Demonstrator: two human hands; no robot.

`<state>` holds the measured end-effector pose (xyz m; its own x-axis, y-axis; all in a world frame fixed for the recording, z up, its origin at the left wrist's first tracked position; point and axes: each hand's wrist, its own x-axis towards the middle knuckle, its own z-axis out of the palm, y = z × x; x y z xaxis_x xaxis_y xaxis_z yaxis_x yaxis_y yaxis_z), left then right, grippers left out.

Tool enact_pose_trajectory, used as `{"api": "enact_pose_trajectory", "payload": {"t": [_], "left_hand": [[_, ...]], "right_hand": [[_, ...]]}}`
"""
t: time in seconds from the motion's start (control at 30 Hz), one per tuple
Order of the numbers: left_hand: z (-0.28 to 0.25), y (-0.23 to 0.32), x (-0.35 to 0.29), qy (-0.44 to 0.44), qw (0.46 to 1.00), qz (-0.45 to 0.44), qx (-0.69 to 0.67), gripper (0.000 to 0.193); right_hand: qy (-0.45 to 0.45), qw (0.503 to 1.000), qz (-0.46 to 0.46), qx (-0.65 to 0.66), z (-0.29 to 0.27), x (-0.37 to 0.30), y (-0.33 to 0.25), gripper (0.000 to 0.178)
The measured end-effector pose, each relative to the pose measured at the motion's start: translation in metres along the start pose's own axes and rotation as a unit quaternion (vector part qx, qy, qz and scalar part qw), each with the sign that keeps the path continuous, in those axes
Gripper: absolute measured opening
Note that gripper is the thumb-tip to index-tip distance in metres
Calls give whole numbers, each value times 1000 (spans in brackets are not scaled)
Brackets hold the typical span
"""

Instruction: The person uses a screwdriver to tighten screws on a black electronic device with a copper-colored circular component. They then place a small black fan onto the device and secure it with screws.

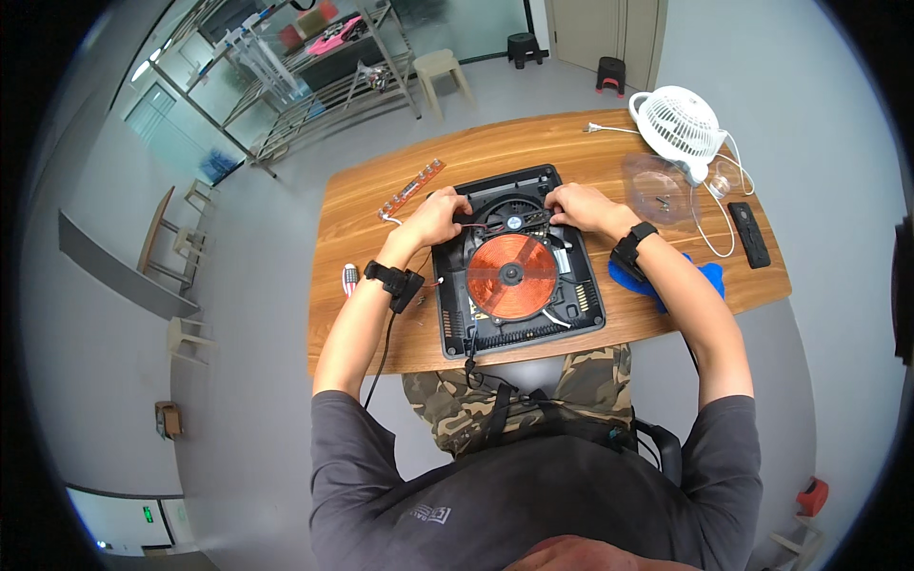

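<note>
An open black appliance housing [594, 309] lay near the middle of the wooden table [519, 143], in front of the person, its inner parts exposed. Inside it, a round copper-coloured coil [511, 290] filled much of the centre, and a black fan [515, 223] sat just beyond the coil. Both hands were over the far part of the housing — the left hand [444, 217] at its left side, near the fan, with the fingers bent inward, and the right hand [581, 207] at the fan's right, its fingers curled downward. Whether either hand gripped anything could not be told, since the fingertips were too small and partly hidden. A thin cable [473, 226] ran from beside the left hand toward the fan. To the left of the housing lay an orange-brown strip [411, 190] with small metal pieces on it. A blue cloth [705, 275] lay partly under the right forearm. Farther right were a clear plastic tray [647, 202], a white fan [678, 124] and a long black object [748, 235].
</note>
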<state>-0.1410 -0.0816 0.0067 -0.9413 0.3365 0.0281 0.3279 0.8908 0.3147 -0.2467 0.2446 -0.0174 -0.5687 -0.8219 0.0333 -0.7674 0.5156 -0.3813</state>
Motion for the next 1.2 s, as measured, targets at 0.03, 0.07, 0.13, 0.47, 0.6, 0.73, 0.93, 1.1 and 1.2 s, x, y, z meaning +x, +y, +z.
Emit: {"api": "enact_pose_trajectory", "payload": {"t": [0.03,0.07,0.13,0.47,0.6,0.73,0.93,1.1,1.2], "left_hand": [[-1,-1,-4,-19,1000,-17,-3,36],[-1,-1,-9,-19,1000,-18,-2,36],[1,-1,-19,-18,1000,-18,0,38],[10,11,-20,6,997,-25,-76,37],[19,12,-21,10,998,-37,-48,44],[20,13,-19,4,999,-29,-29,44],[23,20,-19,27,998,-46,-30,40],[26,21,-16,42,997,-54,-20,37],[28,16,-13,52,997,-43,-27,35]], "right_hand": [[-9,1000,10,-3,1,1,2,28],[-10,1000,10,-1,0,1,0,28],[-11,1000,11,2,-3,0,-4,28],[-15,1000,2,-14,-5,-1,-6,30],[-22,1000,-15,8,0,2,-1,29],[-14,999,-20,30,0,2,3,29],[-23,999,0,37,-3,3,-1,27],[-12,999,-11,30,-3,3,-2,26],[-27,999,1,44,-5,4,-3,26]]}}
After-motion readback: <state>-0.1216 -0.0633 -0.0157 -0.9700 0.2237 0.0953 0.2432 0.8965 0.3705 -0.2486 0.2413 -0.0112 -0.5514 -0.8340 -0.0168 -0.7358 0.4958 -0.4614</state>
